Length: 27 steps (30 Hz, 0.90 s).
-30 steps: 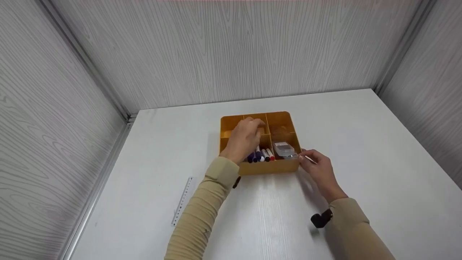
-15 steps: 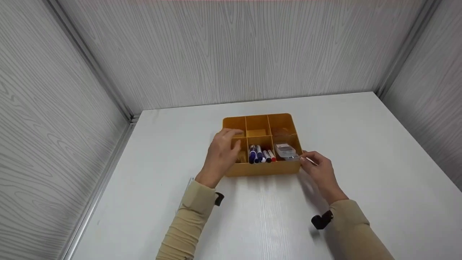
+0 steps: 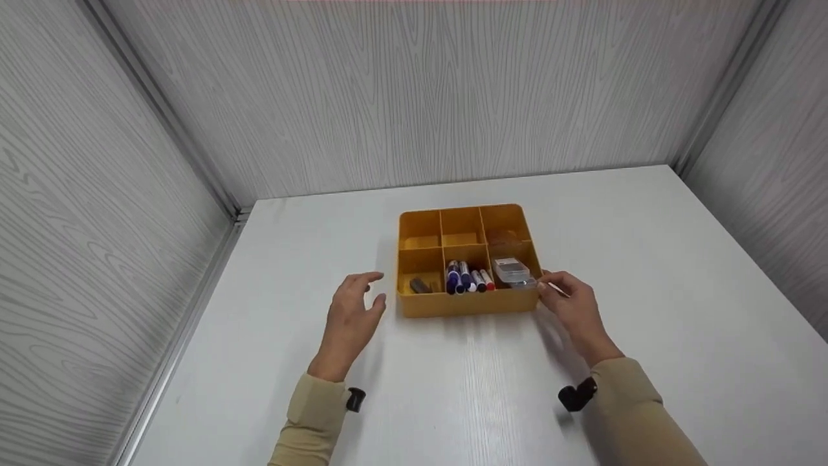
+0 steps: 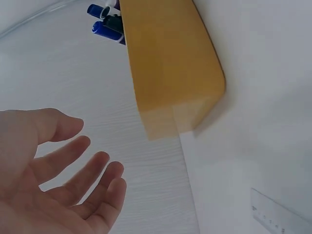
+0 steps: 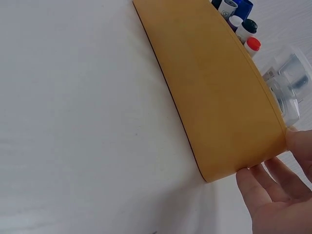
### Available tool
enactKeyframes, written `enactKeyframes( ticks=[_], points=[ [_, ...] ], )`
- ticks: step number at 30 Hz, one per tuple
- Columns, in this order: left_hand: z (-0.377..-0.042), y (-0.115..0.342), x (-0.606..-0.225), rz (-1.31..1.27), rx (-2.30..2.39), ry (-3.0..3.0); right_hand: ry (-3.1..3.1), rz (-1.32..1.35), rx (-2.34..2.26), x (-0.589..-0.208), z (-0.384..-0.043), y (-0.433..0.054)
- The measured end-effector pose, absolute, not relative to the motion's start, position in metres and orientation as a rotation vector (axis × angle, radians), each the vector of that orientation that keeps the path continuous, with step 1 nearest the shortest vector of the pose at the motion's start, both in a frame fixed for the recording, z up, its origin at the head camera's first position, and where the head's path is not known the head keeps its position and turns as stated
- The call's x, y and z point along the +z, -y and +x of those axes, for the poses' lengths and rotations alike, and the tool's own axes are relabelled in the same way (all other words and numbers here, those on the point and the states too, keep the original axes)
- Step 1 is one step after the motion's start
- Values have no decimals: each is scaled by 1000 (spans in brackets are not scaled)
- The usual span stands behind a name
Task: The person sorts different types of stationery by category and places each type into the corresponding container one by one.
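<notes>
An orange-yellow compartment organizer box (image 3: 469,305) sits on the white table. My right hand (image 3: 572,310) grips its near right corner, thumb at the rim and fingers (image 5: 256,192) against the side wall. To the left of the box, my left hand (image 3: 349,317) is held apart from it, fingers spread and nothing in them. Several capped markers (image 3: 467,277) stand in the front middle compartment. A clear plastic case (image 3: 511,270) lies in the front right one, and a small dark grey piece (image 3: 419,285) in the front left one.
In the left wrist view a clear ruler (image 4: 280,214) lies on the table. It is hidden by the left hand and arm in the head view. A wood-grain panel (image 3: 414,97) rises behind the table (image 3: 608,226), with more panels at both sides.
My left hand has drawn back from over the box, moving left and toward me, which uncovers the left compartments and markers. The right hand has stayed at the box's corner.
</notes>
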<state>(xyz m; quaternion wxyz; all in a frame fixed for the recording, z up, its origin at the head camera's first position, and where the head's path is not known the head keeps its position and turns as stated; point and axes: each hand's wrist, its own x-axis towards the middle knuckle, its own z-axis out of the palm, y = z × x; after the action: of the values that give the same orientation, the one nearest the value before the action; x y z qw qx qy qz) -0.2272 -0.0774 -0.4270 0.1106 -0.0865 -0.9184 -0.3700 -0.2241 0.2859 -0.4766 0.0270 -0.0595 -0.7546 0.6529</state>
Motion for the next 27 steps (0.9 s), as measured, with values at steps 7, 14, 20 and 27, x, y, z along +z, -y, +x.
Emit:
enactKeyframes(
  ticks=[7,14,20,27],
  points=[
    [-205,108,-446,-135,-1073,2776,2353,-203,1991,-477,-224,-287],
    [-181,130,-466,-20,-876,2891,2317,-201,2046,-477,-225,-285],
    [-164,143,-475,130,-676,3034,2348,-201,2009,-475,-224,-285],
    [-148,154,-483,176,-470,3142,2361,-181,1999,-475,-224,-285]
  ],
)
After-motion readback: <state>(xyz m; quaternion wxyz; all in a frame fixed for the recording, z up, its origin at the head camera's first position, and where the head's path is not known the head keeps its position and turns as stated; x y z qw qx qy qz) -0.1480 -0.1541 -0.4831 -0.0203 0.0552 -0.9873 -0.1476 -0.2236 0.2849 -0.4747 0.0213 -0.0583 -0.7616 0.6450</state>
